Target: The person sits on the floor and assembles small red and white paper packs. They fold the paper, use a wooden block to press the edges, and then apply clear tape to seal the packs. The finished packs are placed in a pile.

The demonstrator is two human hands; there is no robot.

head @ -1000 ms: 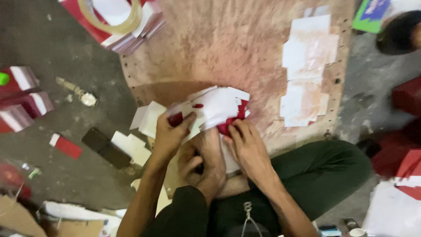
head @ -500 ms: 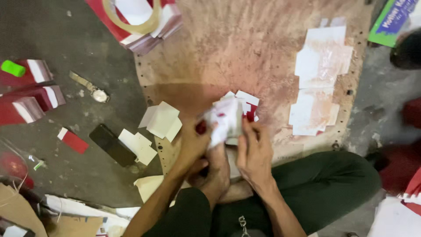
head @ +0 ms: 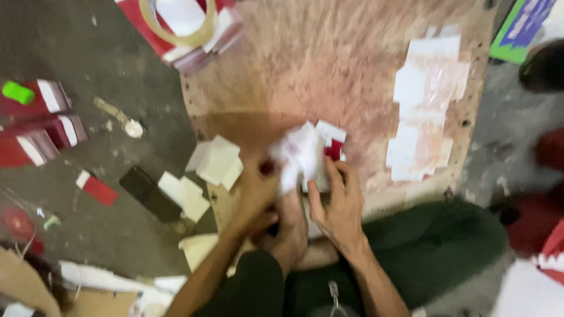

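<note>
Both my hands grip a white and red folded card piece [head: 308,154] at the near edge of a reddish plywood board [head: 329,76]. My left hand [head: 258,196] holds its left side and is blurred by motion. My right hand [head: 335,202] holds its right side, fingers curled against the card. My bare foot shows between the hands, below the card. My legs in dark green trousers [head: 423,252] fill the bottom of the view.
Loose white card pieces [head: 217,161] lie left of my hands, beside a dark phone [head: 144,191]. Taped white sheets [head: 426,100] cover the board's right side. A tape roll [head: 176,23] rests on red and white cards at the top. Red boxes [head: 38,126] sit far left.
The card piece has been folded smaller and drawn in between my hands. My left hand moved up along its left side, and the view shifted slightly.
</note>
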